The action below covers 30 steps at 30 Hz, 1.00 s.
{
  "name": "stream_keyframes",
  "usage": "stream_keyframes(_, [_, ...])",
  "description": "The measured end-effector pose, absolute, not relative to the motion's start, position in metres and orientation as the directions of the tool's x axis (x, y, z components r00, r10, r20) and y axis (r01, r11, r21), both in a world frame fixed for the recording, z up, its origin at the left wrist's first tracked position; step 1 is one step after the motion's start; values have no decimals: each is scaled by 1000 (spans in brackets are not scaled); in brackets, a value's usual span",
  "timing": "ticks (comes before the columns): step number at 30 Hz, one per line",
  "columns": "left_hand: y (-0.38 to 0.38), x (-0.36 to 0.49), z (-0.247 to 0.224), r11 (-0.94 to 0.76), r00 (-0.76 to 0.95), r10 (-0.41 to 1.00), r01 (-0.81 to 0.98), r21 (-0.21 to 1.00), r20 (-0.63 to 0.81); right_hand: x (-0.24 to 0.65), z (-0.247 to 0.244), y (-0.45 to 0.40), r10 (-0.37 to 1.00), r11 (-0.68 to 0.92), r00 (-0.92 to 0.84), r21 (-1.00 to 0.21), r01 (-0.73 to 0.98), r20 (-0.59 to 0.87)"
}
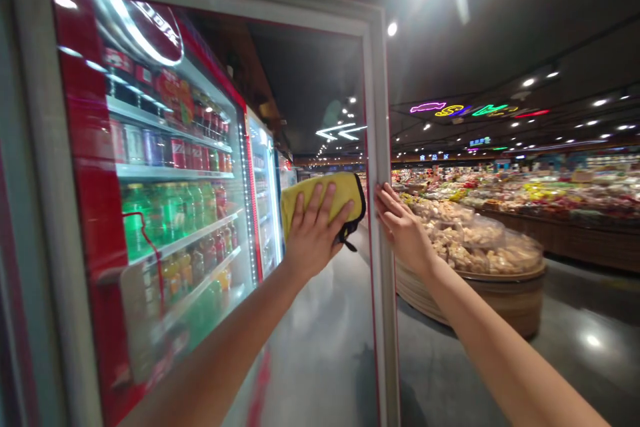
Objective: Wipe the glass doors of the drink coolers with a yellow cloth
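My left hand (314, 233) holds a folded yellow cloth (344, 188) with dark edging against the glass door (320, 320). Its fingers are spread over the cloth, and a small dark loop hangs from the lower right corner. To the right, my right hand (404, 225) grips the outer edge of the grey door frame (381, 280), with its fingers on the frame and the thumb hidden. The door stands swung outward, upright in front of me.
Through the glass, a lit red drinks cooler (250, 193) shows shelves of bottles and cans. Beyond the door on the right stands a round wooden display stand (475, 293) heaped with packaged food. Grey shiny floor (575, 320) runs around it, with more goods displays (550, 193) farther back.
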<state>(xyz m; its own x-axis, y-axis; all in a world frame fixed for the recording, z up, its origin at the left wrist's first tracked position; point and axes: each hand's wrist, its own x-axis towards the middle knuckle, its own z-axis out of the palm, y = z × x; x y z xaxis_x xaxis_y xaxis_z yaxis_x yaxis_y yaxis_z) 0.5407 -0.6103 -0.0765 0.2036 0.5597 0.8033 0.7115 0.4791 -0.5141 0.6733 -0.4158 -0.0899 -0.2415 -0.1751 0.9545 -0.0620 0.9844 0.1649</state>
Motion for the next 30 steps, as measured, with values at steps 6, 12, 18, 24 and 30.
stream_keyframes(6, [-606,545,-83,448,258,577,694,-564,775,681,-86,-413,-91,979,-216,48,-197,972])
stream_keyframes(12, [-565,567,-68,523,196,421,746,-413,886,684,-92,-404,-36,967,-164,-7,-256,986])
stream_keyframes(18, [-568,571,-102,463,233,487,748,-476,841,691,-103,-391,-54,962,-262,-20,-272,964])
stream_keyframes(24, [-530,589,-64,509,102,271,829,-232,957,695,-111,-382,20,952,-238,-91,-291,971])
stream_keyframes(30, [-544,585,-101,450,216,423,792,-412,880,688,-126,-381,164,852,-268,-273,-446,949])
